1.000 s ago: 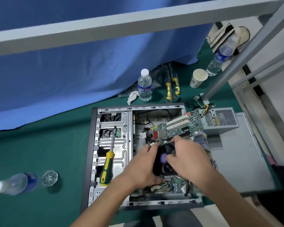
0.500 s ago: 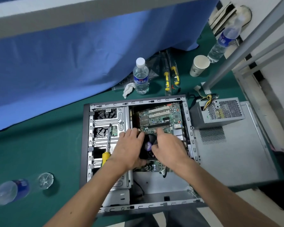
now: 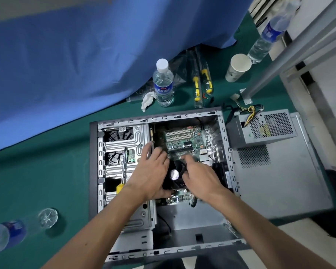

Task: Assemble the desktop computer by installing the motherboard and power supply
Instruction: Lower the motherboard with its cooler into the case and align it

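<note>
Both hands (image 3: 175, 171) on mobo (image 3: 182, 140) in case (image 3: 224, 133)

Green motherboard (image 3: 184, 141) inside the open grey metal computer case (image 3: 124, 136); power supply outside it.
The board lies flat in the case's far right bay, white slots farthest away, its black cooler fan (image 3: 175, 175) nearer. The perforated grey metal power supply box (image 3: 268, 129) sits just right of the case on a grey side panel (image 3: 279, 181), trailing yellow wires.
</note>
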`<act>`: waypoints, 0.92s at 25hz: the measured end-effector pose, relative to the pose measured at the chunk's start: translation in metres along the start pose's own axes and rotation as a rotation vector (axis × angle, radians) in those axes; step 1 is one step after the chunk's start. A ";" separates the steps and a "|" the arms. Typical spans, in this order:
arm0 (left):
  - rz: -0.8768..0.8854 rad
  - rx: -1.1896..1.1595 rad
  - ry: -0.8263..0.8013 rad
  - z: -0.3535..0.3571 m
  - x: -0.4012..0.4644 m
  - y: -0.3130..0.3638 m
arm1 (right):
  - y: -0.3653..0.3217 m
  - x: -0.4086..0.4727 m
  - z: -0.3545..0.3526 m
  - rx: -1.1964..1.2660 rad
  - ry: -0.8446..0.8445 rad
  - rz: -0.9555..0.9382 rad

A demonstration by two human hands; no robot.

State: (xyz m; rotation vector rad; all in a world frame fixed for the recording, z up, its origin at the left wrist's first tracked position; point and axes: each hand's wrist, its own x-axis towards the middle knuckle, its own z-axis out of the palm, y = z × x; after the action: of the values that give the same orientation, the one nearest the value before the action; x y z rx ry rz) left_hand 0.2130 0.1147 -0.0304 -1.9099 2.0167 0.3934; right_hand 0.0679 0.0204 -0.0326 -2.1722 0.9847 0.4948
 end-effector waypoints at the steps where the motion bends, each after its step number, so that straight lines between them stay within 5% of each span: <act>1: 0.012 0.018 -0.027 0.000 0.003 0.000 | 0.002 0.002 0.002 0.011 -0.013 0.009; 14: -0.012 0.142 -0.220 -0.004 0.016 0.007 | 0.015 -0.006 0.023 0.113 -0.018 -0.011; 23: -0.041 0.244 -0.238 0.002 0.020 0.015 | 0.027 -0.026 0.033 -0.203 -0.213 -0.050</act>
State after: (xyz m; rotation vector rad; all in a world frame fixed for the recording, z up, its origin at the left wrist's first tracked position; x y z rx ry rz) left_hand 0.1969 0.0984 -0.0411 -1.6692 1.7793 0.3300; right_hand 0.0286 0.0444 -0.0520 -2.2586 0.7906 0.8144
